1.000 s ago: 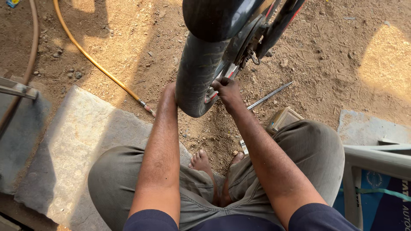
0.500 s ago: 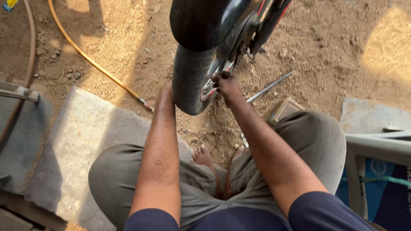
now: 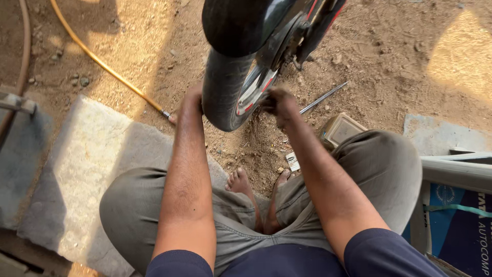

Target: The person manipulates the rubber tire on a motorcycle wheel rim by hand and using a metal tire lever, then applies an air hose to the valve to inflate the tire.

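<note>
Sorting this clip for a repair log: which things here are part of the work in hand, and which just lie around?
In hand:
tyre, gripped by the left hand
wheel rim, touched by the right hand

Lying about:
yellow hose
metal rod
small box
stone slab

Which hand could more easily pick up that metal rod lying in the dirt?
Probably the right hand: it is at the wheel rim, close to the metal rod. The left hand presses the tyre on the far side.

Small box on dirt; blue sign far right.
</note>
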